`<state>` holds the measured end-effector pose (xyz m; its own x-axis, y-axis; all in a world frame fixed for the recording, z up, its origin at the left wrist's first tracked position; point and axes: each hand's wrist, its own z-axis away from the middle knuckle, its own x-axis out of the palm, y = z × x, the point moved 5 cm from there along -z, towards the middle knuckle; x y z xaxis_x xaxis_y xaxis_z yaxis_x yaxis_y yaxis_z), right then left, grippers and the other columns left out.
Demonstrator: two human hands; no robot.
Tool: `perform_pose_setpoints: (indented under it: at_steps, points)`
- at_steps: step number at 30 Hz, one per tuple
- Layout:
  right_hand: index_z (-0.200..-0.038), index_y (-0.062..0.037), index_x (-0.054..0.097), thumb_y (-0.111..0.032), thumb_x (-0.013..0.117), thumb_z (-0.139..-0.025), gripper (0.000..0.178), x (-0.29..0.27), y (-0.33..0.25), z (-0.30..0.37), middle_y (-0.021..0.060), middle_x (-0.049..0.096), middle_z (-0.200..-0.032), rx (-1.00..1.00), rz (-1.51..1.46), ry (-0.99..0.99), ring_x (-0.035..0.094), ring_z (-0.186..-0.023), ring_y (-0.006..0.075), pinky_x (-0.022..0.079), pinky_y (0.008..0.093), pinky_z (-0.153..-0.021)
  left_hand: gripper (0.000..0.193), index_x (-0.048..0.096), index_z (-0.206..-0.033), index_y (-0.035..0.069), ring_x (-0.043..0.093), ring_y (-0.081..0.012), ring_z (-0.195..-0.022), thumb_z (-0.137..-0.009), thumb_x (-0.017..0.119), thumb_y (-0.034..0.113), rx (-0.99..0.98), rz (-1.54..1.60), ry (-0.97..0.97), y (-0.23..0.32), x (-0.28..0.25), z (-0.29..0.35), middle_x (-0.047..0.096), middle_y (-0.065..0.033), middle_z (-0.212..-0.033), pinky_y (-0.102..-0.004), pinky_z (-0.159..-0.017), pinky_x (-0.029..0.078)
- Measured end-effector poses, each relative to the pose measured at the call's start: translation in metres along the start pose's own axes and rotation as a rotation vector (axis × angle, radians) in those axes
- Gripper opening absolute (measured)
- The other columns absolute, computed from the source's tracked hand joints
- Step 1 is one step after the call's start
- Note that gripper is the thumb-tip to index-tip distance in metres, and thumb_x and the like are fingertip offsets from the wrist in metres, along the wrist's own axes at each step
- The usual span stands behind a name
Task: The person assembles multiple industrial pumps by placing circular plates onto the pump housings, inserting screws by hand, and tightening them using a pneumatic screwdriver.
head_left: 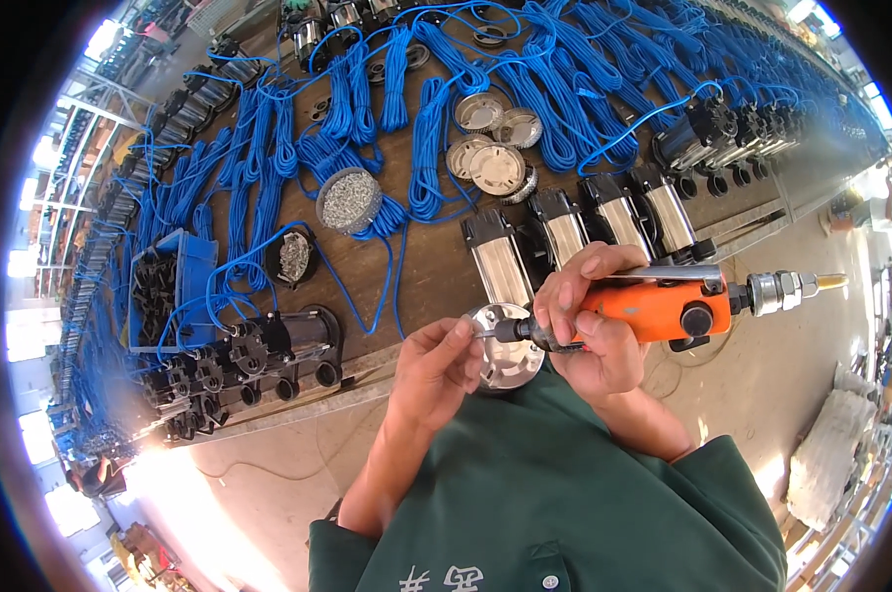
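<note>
My right hand (604,331) is wrapped round an orange air screwdriver (653,311), held sideways with its black nose to the left and its hose fitting to the right. At the driver's tip, my left hand (438,367) pinches a thin metal piece (483,334) between thumb and fingertips. Whether that piece is a screw or the bit itself, I cannot tell. Just under the driver's nose is a round silver metal end plate (508,371) with holes, partly covered by the tool and my fingers. Behind it, a shiny cylindrical pump body (502,259) with a black end lies on the workbench.
More pump bodies (615,215) lie along the bench edge to the right, and black-ended ones (253,350) at left. Bowls of small screws (348,201), round metal covers (495,169), a blue bin (197,259) of black parts and coiled blue cables (429,148) cover the brown bench (367,261).
</note>
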<state>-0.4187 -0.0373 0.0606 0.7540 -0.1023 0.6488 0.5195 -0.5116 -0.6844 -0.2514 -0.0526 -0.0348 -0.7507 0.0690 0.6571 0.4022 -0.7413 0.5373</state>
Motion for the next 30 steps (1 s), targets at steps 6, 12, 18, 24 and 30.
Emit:
perform_pose_setpoints:
  at_steps: [6, 12, 18, 24, 30]
  points:
    - [-0.106, -0.0025, 0.042, -0.007, 0.048, -0.075, 0.032, -0.007, -0.004, 0.007, 0.0112, 0.049, -0.087, -0.029, 0.037, -0.014, 0.046, -0.055, 0.012, 0.045, 0.0308, -0.061, 0.02, 0.06, -0.1, -0.002, 0.053, -0.0111, -0.054, -0.097, 0.056, 0.017, -0.006, -0.023, -0.051, -0.003, 0.004, 0.003, 0.062, -0.0069, -0.072, -0.0212, -0.043, 0.039]
    - [-0.102, -0.0014, 0.043, 0.007, 0.049, -0.072, 0.032, -0.012, -0.008, 0.023, 0.0116, 0.052, -0.081, 0.128, -0.096, -0.009, 0.051, -0.058, 0.0152, 0.047, 0.0322, -0.061, 0.021, 0.067, -0.104, -0.002, 0.04, -0.0032, -0.049, -0.092, 0.064, 0.015, 0.128, -0.733, -0.034, 0.003, 0.0, 0.015, 0.046, 0.0026, -0.055, -0.0211, -0.044, 0.027]
    - [-0.099, 0.0015, 0.046, 0.009, 0.049, -0.073, 0.027, -0.024, 0.005, 0.042, 0.0121, 0.054, -0.082, 0.202, 0.033, -0.007, 0.053, -0.062, 0.0149, 0.048, 0.0277, -0.057, 0.035, 0.07, -0.109, 0.006, 0.03, -0.0033, -0.051, -0.075, 0.077, 0.004, 0.22, -1.142, -0.169, 0.007, 0.008, 0.027, 0.035, 0.0068, -0.055, -0.0232, -0.047, 0.024]
    - [-0.095, -0.0002, 0.049, 0.007, 0.052, -0.074, 0.022, -0.015, 0.009, 0.044, 0.0113, 0.055, -0.081, 0.197, 0.114, -0.097, 0.055, -0.063, 0.0144, 0.049, 0.0267, -0.058, 0.051, 0.065, -0.12, 0.008, 0.032, -0.005, -0.051, -0.071, 0.08, 0.006, 0.295, -1.155, -0.069, 0.005, 0.0, 0.023, 0.035, 0.0034, -0.053, -0.0234, -0.048, 0.029]
    - [-0.089, -0.0031, 0.053, 0.007, 0.056, -0.074, 0.019, 0.006, 0.004, 0.04, 0.0131, 0.06, -0.083, 0.263, 0.413, -0.347, 0.061, -0.07, 0.0179, 0.052, 0.0286, -0.063, 0.066, 0.06, -0.128, 0.012, 0.038, -0.0115, -0.047, -0.066, 0.082, 0.008, 0.301, -1.157, -0.063, 0.006, -0.008, 0.021, 0.042, -0.0029, -0.05, -0.0272, -0.05, 0.038]
